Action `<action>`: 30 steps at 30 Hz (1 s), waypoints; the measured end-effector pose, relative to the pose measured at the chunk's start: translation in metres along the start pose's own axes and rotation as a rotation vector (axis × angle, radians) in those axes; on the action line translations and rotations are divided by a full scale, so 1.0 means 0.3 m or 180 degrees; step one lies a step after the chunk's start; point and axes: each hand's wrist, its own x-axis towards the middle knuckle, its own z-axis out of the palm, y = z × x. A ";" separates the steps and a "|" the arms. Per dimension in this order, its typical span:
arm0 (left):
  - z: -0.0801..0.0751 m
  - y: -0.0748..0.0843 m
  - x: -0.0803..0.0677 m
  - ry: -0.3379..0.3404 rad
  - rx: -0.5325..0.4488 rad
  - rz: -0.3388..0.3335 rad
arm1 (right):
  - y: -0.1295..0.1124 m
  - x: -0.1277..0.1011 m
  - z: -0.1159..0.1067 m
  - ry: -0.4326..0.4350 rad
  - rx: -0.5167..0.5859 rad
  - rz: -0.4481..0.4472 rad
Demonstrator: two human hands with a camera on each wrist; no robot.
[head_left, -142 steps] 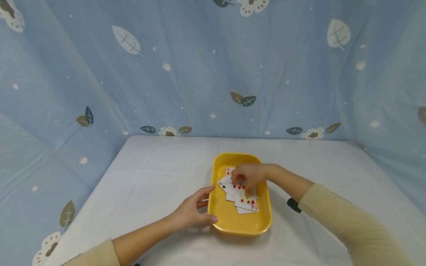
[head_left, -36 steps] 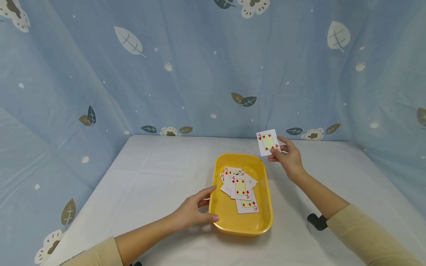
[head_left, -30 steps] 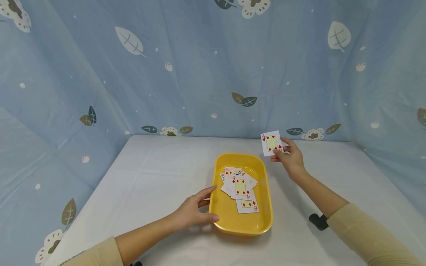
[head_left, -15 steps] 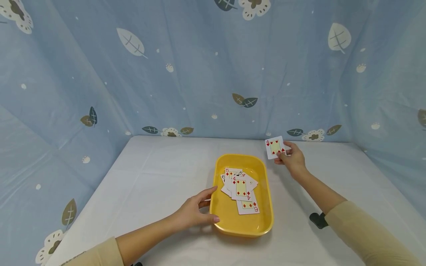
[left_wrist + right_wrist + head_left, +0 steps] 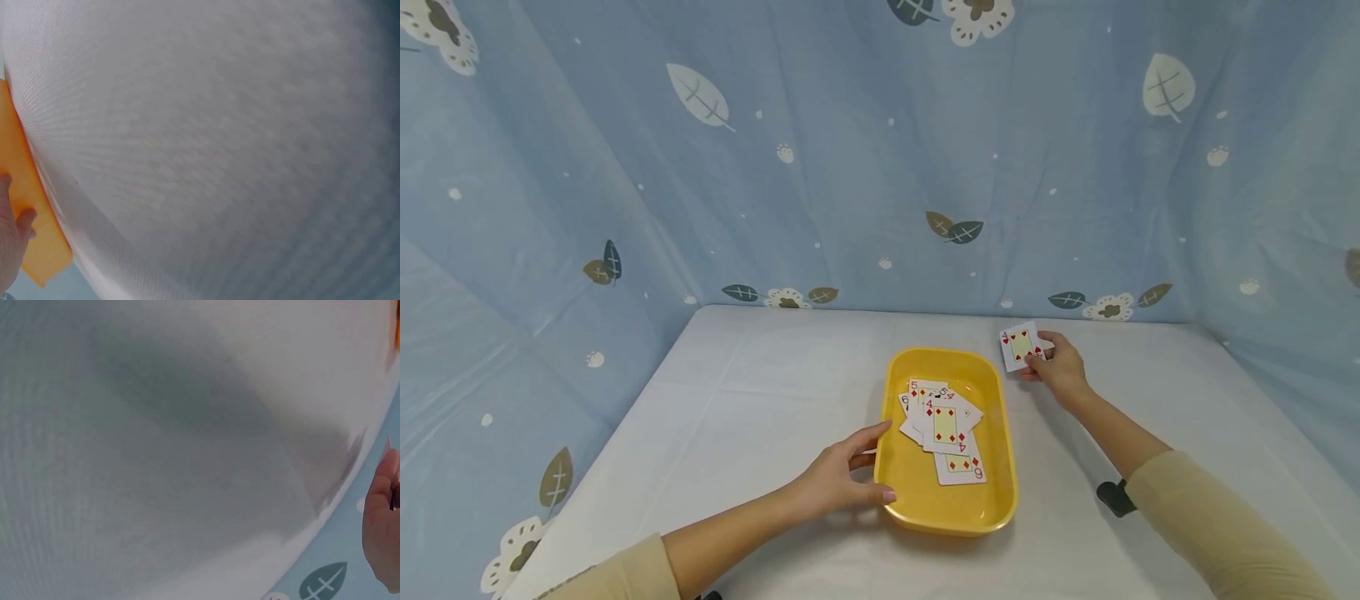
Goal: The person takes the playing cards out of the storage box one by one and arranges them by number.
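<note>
From the head view, the right hand (image 5: 1060, 367) sits at about one o'clock from the yellow tray (image 5: 1000, 492), near its far right corner. Its grip is clamped on a single playing card (image 5: 1019, 345), pinched between thumb and fingers, face up and tilted, showing a four of hearts. The card is low over the table (image 5: 760, 400), just beyond the tray's rim; whether its edge touches the cloth cannot be told. The left hand (image 5: 838, 479) lies at the tray's nine o'clock side, fingers nearly straight and spread, the thumb against the near left rim and a fingertip at the rim farther up; its grip is apart, resting on the tray rather than wrapped round it. Inside the tray a loose pile of cards (image 5: 943, 429) lies face up in the far half, overlapping, a four of diamonds on top. A blue leaf-printed curtain (image 5: 820, 167) hangs behind and to both sides of the table.

From the left wrist view, mostly blurred white tablecloth; at eight o'clock a strip of the orange-yellow tray (image 5: 25, 206) with a fingertip of the left hand (image 5: 12, 231) pressed on it.

From the right wrist view, blurred white cloth, with part of the right hand (image 5: 382, 525) at four o'clock; the card does not show here.
</note>
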 end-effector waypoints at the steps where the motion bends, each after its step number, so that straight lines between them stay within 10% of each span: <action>1: 0.000 0.000 0.000 -0.0004 -0.0003 -0.0003 | 0.005 0.002 0.000 -0.0016 0.0013 -0.0003; 30: 0.002 0.000 -0.001 0.0027 0.0000 -0.0018 | 0.051 0.036 0.037 0.0036 -0.0972 0.0468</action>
